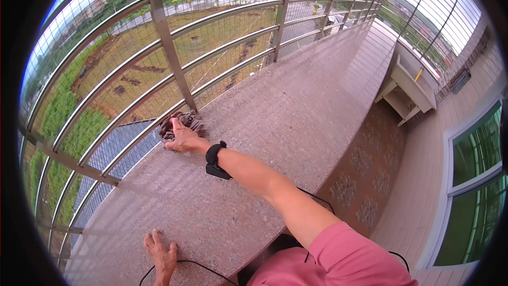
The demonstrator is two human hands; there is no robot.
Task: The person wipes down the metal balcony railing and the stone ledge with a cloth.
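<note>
My right hand [183, 136] reaches far out across the speckled granite ledge [275, 111], with its fingers closed on a crumpled dark brown cloth [194, 122]. The cloth lies bunched against the foot of a metal railing post [168, 42], at the ledge's outer edge. Part of it is hidden under the hand. A black band with a small box [215, 161] sits on that wrist. Near the bottom left, my left hand [162, 257] rests on the ledge, empty, with fingers apart.
Curved metal railing bars with wire mesh [227, 18] line the ledge's outer side. A black cable [203, 266] runs by my left hand. To the right are a patterned floor [365, 164], a pale sink unit [410, 87] and a green-glass window [476, 180].
</note>
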